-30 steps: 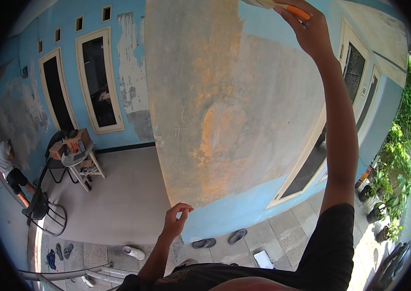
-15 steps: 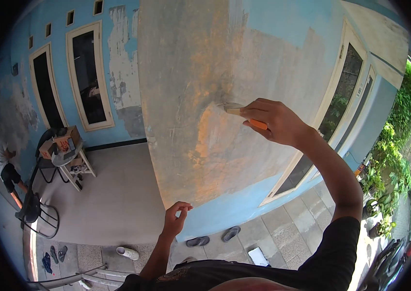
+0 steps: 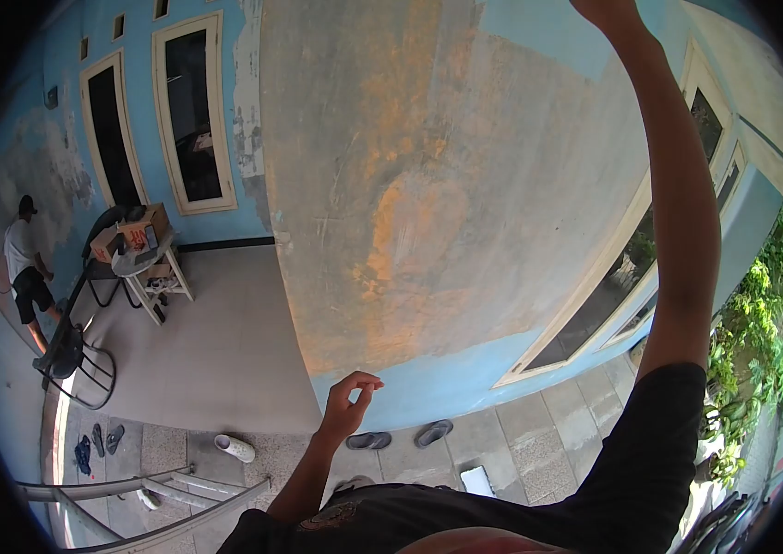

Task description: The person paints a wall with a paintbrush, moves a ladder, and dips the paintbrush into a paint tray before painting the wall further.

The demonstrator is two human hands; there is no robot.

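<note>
Before me stands a wall [image 3: 336,231] of bare grey plaster with orange patches and light blue paint above and below. My right hand [image 3: 606,11] is reached up to the frame's top edge beside the wall's blue upper part. Only its wrist end shows; the fingers and anything in them are cut off. My left hand [image 3: 347,409] is held low, in front of the wall's lower corner. Its fingers are curled, thumb and fingertips close together, with nothing visible in them.
Metal rails [image 3: 161,489] are at lower left. Sandals [image 3: 368,441], a white shoe [image 3: 234,448] and a white rectangular object [image 3: 477,481] lie on the paving. A table [image 3: 138,263] with boxes, a chair [image 3: 64,360] and another person [image 3: 22,254] are left; plants [image 3: 756,342] are right.
My right hand has gone up from mid-wall to the top edge, and the orange-handled scraper it held has left view. My left hand stays low and curled. The view has shifted slightly.
</note>
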